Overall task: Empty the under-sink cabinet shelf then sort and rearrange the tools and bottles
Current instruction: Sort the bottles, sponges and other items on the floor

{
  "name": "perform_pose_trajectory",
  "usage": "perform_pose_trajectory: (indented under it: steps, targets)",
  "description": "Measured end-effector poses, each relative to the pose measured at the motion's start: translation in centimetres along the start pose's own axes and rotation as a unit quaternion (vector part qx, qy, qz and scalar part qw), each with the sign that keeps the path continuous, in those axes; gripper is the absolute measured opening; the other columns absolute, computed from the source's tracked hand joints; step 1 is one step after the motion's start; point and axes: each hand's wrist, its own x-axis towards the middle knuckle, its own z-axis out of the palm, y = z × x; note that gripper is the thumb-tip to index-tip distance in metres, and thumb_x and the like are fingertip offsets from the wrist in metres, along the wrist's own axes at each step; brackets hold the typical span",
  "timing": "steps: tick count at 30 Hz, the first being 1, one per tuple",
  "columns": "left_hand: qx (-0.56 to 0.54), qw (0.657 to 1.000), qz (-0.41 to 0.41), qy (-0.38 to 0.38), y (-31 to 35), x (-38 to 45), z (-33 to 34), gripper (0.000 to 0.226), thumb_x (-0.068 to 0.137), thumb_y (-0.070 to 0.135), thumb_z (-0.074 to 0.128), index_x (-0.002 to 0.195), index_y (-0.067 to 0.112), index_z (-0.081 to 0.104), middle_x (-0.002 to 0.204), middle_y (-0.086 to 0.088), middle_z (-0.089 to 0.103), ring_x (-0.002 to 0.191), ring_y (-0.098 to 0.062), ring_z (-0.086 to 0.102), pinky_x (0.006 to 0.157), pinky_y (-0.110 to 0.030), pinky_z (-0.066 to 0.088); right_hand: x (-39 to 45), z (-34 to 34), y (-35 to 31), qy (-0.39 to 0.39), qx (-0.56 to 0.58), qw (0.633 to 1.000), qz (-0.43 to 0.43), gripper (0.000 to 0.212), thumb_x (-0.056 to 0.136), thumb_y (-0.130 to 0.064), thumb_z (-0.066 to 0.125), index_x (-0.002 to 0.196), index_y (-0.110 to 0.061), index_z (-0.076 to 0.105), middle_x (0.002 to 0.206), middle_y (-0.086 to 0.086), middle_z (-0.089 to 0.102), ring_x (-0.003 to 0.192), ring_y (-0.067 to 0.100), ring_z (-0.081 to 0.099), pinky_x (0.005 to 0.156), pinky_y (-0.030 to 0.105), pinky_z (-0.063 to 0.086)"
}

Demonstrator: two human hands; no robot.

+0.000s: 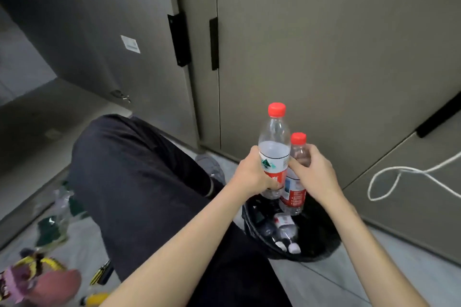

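My left hand [254, 172] grips a tall clear water bottle [274, 149] with a red cap and red-and-white label, held upright. Just to its right, my right hand [314, 172] holds a smaller red-capped bottle [296, 189] by its shoulder, also upright. The two bottles touch side by side above a black bin [321, 239] on the floor. Inside the bin lie clear bottles [284, 229] with white caps.
Grey cabinet doors [324, 57] with black handles stand shut ahead; an open door [104, 32] is at left. My dark-trousered knee [139, 182] fills the middle. Loose bottles, green items and yellow-black tools [50, 239] lie on the floor at lower left. A white cord [399, 172] hangs at right.
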Motion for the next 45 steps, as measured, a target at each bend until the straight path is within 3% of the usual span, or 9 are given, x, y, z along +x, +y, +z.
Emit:
perform_pose_trajectory:
  steps: [3, 7, 11, 20, 28, 32, 37, 41, 45]
  targets:
    - [0.041, 0.998, -0.046, -0.030, -1.9, 1.4, 1.9, 0.069, 0.066, 0.019, 0.087, 0.124, 0.011, 0.051, 0.120, -0.004, 0.063, 0.114, -0.023, 0.061, 0.095, -0.038, 0.052, -0.1, 0.1, 2.8, -0.020, -0.016, 0.999, 0.047, 0.045, 0.079, -0.055, 0.071, 0.116, -0.033, 0.058, 0.104, -0.017, 0.069, 0.103, 0.011, 0.065, 0.089, 0.038, 0.051]
    - [0.160, 0.981, -0.099, -0.053, -3.6, 1.9, 2.6, 0.056, 0.081, 0.033, 0.076, 0.128, 0.012, 0.054, 0.124, -0.007, 0.061, 0.116, -0.024, 0.057, 0.089, -0.028, 0.046, 0.6, 0.3, 3.9, -0.067, -0.053, 0.993, 0.076, 0.060, 0.086, -0.044, 0.070, 0.140, -0.023, 0.051, 0.132, -0.002, 0.063, 0.118, 0.019, 0.060, 0.103, 0.040, 0.046]
    - [0.163, 0.984, -0.069, 0.016, -1.1, 1.4, -0.9, 0.015, 0.081, 0.035, 0.066, 0.091, 0.024, 0.070, 0.095, 0.002, 0.072, 0.095, -0.021, 0.067, 0.083, -0.030, 0.053, 1.6, 0.8, 1.1, -0.038, 0.001, 0.999, 0.023, 0.042, 0.084, -0.041, 0.067, 0.123, -0.029, 0.062, 0.114, -0.012, 0.069, 0.097, 0.004, 0.066, 0.100, 0.037, 0.050]
    - [0.280, 0.929, -0.014, 0.241, 3.7, -4.8, -20.0, 0.026, 0.083, 0.041, 0.051, 0.073, 0.023, 0.067, 0.072, 0.002, 0.068, 0.078, -0.026, 0.063, 0.066, -0.033, 0.048, 5.9, 7.6, -16.4, -0.137, 0.007, 0.976, -0.168, 0.015, 0.080, -0.038, 0.057, 0.084, -0.036, 0.071, 0.082, -0.012, 0.075, 0.089, 0.014, 0.070, 0.091, 0.041, 0.055]
    - [0.311, 0.865, -0.128, 0.371, -2.6, -12.4, -35.8, 0.024, 0.083, 0.039, 0.052, 0.072, 0.022, 0.065, 0.072, 0.000, 0.066, 0.075, -0.027, 0.061, 0.065, -0.033, 0.044, 4.8, 19.4, -34.6, -0.265, -0.079, 0.906, -0.320, 0.015, 0.083, -0.034, 0.054, 0.083, -0.032, 0.069, 0.085, -0.012, 0.072, 0.089, 0.016, 0.068, 0.086, 0.037, 0.055]
    - [0.273, 0.859, -0.226, 0.370, -9.4, -15.3, -40.4, 0.025, 0.083, 0.040, 0.053, 0.075, 0.021, 0.068, 0.061, 0.005, 0.068, 0.066, -0.019, 0.065, 0.064, -0.030, 0.050, 2.2, 26.3, -40.7, -0.344, -0.172, 0.850, -0.360, 0.016, 0.081, -0.034, 0.053, 0.087, -0.028, 0.067, 0.092, -0.002, 0.073, 0.087, 0.024, 0.069, 0.084, 0.036, 0.055]
    - [0.188, 0.869, -0.327, 0.321, -18.4, -16.8, -42.4, 0.024, 0.088, 0.037, 0.057, 0.085, 0.016, 0.069, 0.077, -0.004, 0.074, 0.073, -0.026, 0.072, 0.070, -0.039, 0.062, 0.3, 34.7, -42.9, -0.404, -0.333, 0.759, -0.387, 0.023, 0.087, -0.040, 0.057, 0.084, -0.018, 0.063, 0.079, 0.001, 0.072, 0.072, 0.022, 0.070, 0.064, 0.030, 0.051]
    - [0.126, 0.882, -0.349, 0.290, -25.3, -16.2, -40.2, 0.025, 0.094, 0.032, 0.058, 0.090, 0.009, 0.068, 0.091, -0.016, 0.072, 0.081, -0.031, 0.068, 0.072, -0.038, 0.057, 0.3, 41.0, -39.9, -0.408, -0.392, 0.736, -0.371, 0.025, 0.090, -0.039, 0.056, 0.098, -0.015, 0.058, 0.101, 0.009, 0.066, 0.088, 0.029, 0.063, 0.077, 0.034, 0.051]
    - [0.147, 0.894, -0.359, 0.224, -29.9, -13.5, -37.0, 0.019, 0.091, 0.034, 0.058, 0.086, 0.017, 0.066, 0.101, -0.011, 0.067, 0.082, -0.025, 0.064, 0.062, -0.029, 0.047, 1.2, 45.4, -34.4, -0.419, -0.436, 0.719, -0.343, 0.026, 0.092, -0.040, 0.055, 0.102, -0.016, 0.058, 0.104, 0.007, 0.063, 0.091, 0.030, 0.061, 0.070, 0.033, 0.048]
